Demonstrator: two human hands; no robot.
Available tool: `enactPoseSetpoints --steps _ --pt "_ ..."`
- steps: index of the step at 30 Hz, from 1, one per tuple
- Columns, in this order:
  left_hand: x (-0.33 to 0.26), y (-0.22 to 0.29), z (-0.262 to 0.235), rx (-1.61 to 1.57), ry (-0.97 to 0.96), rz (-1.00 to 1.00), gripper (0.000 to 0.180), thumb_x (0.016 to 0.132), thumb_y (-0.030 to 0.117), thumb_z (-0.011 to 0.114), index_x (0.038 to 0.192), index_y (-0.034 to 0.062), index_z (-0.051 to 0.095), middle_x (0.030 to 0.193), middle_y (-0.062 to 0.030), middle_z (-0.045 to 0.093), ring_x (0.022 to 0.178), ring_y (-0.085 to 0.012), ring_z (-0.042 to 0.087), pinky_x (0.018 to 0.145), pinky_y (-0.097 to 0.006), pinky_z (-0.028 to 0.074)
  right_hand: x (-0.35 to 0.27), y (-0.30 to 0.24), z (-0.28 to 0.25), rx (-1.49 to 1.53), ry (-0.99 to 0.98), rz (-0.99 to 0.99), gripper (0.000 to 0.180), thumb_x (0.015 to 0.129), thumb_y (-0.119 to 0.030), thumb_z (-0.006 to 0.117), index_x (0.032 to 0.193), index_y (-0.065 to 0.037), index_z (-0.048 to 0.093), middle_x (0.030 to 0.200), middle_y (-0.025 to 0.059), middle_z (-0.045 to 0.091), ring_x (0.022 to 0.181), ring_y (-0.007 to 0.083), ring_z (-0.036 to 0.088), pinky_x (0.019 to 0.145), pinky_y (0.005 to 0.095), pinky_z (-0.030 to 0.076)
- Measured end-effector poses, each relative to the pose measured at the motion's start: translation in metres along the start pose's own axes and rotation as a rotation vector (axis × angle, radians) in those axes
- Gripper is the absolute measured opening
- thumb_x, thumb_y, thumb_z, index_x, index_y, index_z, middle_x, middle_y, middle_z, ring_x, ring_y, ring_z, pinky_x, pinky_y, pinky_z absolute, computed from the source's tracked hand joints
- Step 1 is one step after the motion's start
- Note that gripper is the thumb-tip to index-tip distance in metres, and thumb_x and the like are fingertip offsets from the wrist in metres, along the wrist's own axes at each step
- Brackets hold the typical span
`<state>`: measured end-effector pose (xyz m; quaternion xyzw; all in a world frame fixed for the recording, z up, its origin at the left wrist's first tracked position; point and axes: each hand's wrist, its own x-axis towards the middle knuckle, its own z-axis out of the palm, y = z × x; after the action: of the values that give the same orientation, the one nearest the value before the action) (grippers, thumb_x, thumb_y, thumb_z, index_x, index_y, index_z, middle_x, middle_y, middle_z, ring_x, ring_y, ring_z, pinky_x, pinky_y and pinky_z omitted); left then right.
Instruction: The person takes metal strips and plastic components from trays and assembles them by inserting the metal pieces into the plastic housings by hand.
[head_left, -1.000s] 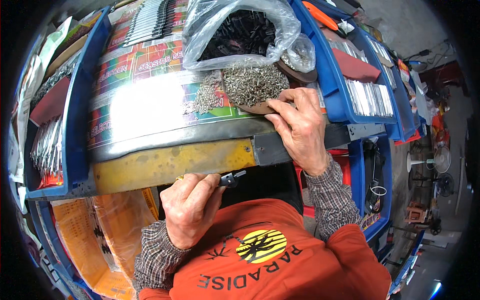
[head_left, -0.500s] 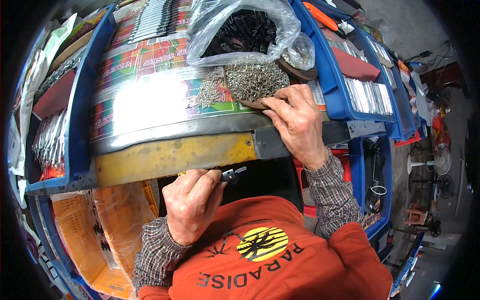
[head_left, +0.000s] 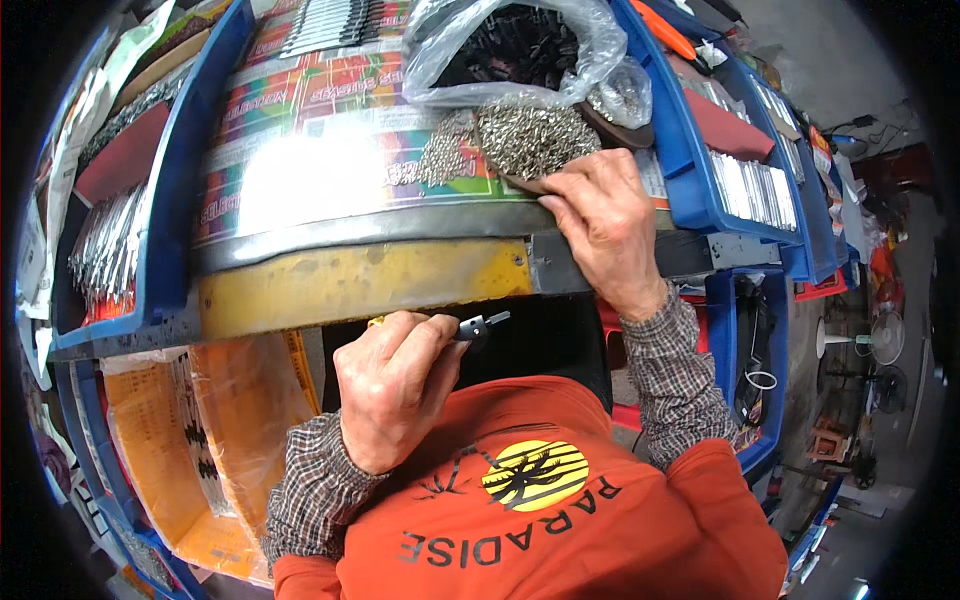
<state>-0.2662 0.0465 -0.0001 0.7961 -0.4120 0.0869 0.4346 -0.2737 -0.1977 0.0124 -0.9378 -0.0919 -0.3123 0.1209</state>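
Note:
In front of my body, my left hand (head_left: pixel 393 395) is closed round a small dark part with a metal pin (head_left: pixel 475 327) that sticks out past the fingertips toward the right. My right hand (head_left: pixel 612 225) is at the front rim of a round brown dish (head_left: pixel 522 184) heaped with small shiny metal pins (head_left: pixel 537 138). Its thumb and fingertips are pressed together there; whether they pinch a pin or only the rim I cannot make out. A loose scatter of small metal pieces (head_left: pixel 447 152) lies just left of the dish.
Behind the dish stands a clear plastic bag (head_left: pixel 432 80) of black parts. A second brown dish (head_left: pixel 632 135) carries a small bag. Blue bins (head_left: pixel 172 190) with metal strips flank the work surface. Below its yellow front edge (head_left: pixel 365 285) sits an orange crate (head_left: pixel 245 430).
The whole view has shifted slightly, so the bench sits higher and further right. My left hand holds the dark part as before, and my right hand stays at the dish's front rim.

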Motion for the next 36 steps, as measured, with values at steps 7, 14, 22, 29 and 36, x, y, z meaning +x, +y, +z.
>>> enactPoseSetpoints --steps 7,14,22,29,36 --pt "-0.003 0.001 0.000 -0.051 -0.040 -0.051 0.023 0.067 -0.003 0.073 0.086 0.0026 0.061 0.072 -0.0075 0.057 0.061 -0.0239 0.058 0.054 -0.033 0.047 0.002 0.006 0.000 0.201 0.010 0.088 0.013 0.071 -0.003 0.072 0.082 -0.005 0.067 0.080 0.0067 0.060 0.081 0.0254 0.054 0.072 0.0368 0.044" --pt "-0.006 0.003 0.001 -0.069 -0.050 -0.047 0.021 0.069 -0.001 0.073 0.087 0.0033 0.062 0.072 -0.0073 0.057 0.061 -0.0241 0.057 0.054 -0.033 0.046 -0.015 -0.036 -0.019 0.463 -0.013 0.106 0.013 0.071 0.003 0.072 0.081 -0.001 0.065 0.079 0.0077 0.065 0.075 0.0228 0.061 0.070 0.0338 0.049" --pt "-0.005 0.010 0.007 -0.046 -0.036 0.007 0.021 0.070 0.002 0.074 0.087 0.0039 0.062 0.071 -0.0065 0.056 0.059 -0.0230 0.057 0.051 -0.033 0.045 -0.038 -0.061 -0.014 0.749 -0.108 0.125 0.014 0.072 -0.003 0.074 0.084 -0.003 0.066 0.081 0.0076 0.065 0.075 0.0230 0.063 0.070 0.0341 0.049" --pt "-0.008 0.013 0.010 0.026 -0.001 0.046 0.022 0.069 0.003 0.074 0.087 0.0041 0.062 0.070 -0.0060 0.055 0.058 -0.0219 0.057 0.049 -0.033 0.045 -0.045 -0.067 -0.015 0.785 -0.148 0.206 0.012 0.072 0.002 0.073 0.083 0.000 0.068 0.082 0.0101 0.067 0.078 0.0221 0.065 0.070 0.0316 0.051" --pt "-0.009 0.020 0.005 0.081 -0.065 0.027 0.023 0.069 -0.002 0.074 0.090 0.0018 0.064 0.076 -0.0098 0.062 0.064 -0.0236 0.062 0.054 -0.032 0.048 -0.048 -0.070 -0.018 0.734 -0.133 0.210 0.012 0.073 0.002 0.073 0.084 0.001 0.068 0.082 0.0104 0.067 0.077 0.0222 0.065 0.069 0.0315 0.051"
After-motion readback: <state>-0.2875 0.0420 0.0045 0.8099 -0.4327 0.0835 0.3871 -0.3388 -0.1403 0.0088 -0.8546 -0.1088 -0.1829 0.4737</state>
